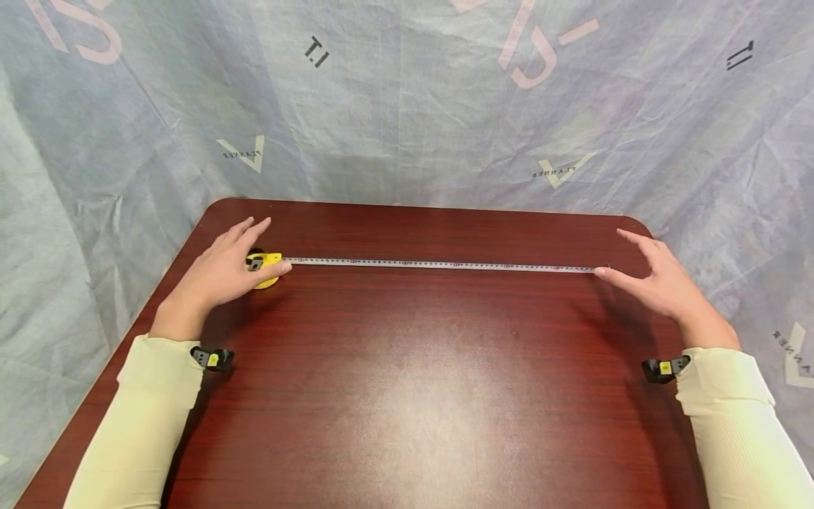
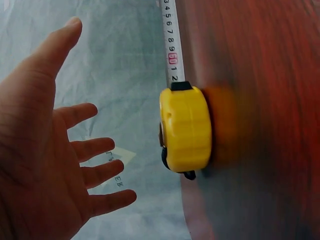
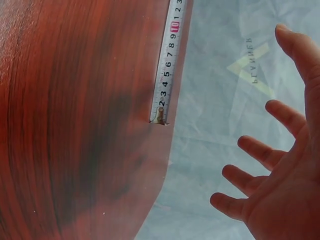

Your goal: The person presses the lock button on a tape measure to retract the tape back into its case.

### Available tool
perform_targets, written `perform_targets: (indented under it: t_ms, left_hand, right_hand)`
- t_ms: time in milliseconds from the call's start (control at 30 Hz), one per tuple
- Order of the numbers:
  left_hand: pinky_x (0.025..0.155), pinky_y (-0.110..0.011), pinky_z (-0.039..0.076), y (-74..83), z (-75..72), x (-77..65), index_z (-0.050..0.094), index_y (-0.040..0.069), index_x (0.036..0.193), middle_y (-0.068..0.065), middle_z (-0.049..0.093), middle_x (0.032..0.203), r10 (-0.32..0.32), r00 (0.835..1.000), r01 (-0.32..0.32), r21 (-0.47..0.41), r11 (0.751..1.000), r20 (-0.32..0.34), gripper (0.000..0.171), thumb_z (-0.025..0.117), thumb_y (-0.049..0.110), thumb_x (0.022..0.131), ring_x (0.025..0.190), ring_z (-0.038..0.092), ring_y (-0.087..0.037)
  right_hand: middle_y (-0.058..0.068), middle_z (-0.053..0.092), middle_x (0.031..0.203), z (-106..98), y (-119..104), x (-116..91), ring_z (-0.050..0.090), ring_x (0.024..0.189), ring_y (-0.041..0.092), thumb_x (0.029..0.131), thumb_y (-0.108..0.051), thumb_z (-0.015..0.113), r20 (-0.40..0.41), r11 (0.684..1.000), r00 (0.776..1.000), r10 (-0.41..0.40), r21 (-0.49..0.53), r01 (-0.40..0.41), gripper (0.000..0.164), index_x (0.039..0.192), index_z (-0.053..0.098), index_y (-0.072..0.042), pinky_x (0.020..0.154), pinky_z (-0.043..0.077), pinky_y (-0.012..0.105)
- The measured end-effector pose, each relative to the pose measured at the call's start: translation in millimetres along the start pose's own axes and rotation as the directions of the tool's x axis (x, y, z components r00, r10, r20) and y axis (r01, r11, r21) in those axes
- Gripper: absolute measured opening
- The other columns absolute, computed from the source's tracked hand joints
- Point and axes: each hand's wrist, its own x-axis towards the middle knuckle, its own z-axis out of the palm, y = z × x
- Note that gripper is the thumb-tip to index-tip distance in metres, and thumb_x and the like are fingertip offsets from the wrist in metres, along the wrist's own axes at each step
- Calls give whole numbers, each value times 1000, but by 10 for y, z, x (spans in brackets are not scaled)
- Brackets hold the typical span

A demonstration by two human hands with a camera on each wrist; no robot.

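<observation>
A yellow and black tape measure (image 2: pixel 187 132) lies on the table at the left, its case past the 60 mark. From it the white blade (image 1: pixel 432 265) runs straight across to the right, flat on the wood. My left hand (image 1: pixel 219 265) hovers over the case, fingers spread; in the left wrist view a gap shows between the fingers and the case. Over the blade's far end my right hand (image 1: pixel 664 279) is held with fingers apart. The metal end hook (image 3: pixel 159 120) shows in the right wrist view, apart from the fingers.
The dark red wooden table (image 1: pixel 407 367) has rounded far corners. A grey cloth backdrop (image 1: pixel 394 106) with printed letters hangs behind it and at both sides. Small black cameras (image 1: pixel 213 359) sit at both wrists, by the pale sleeves.
</observation>
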Motion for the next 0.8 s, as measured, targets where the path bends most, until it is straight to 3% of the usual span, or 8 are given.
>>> perform_targets:
  t_ms: [400,800]
  left_hand:
    - [111,-66,27,-169,58,2,19,22,167,-20,26,164,28,1000,-28,-62,998,-11,109,73,69,84,149,27,-41]
    - [109,-67,31,-216,73,4,25,15,165,-23,31,159,-6,1000,7,-73,997,1,112,76,70,81,141,36,-42]
  right_hand:
    - [34,22,162,31,144,59,17,149,52,96,-43,71,33,1000,999,20,21,-21,89,165,24,-12,108,19,75]
    - [30,16,165,60,220,103,15,148,56,96,-50,69,99,996,992,81,31,-85,93,166,19,-14,105,20,77]
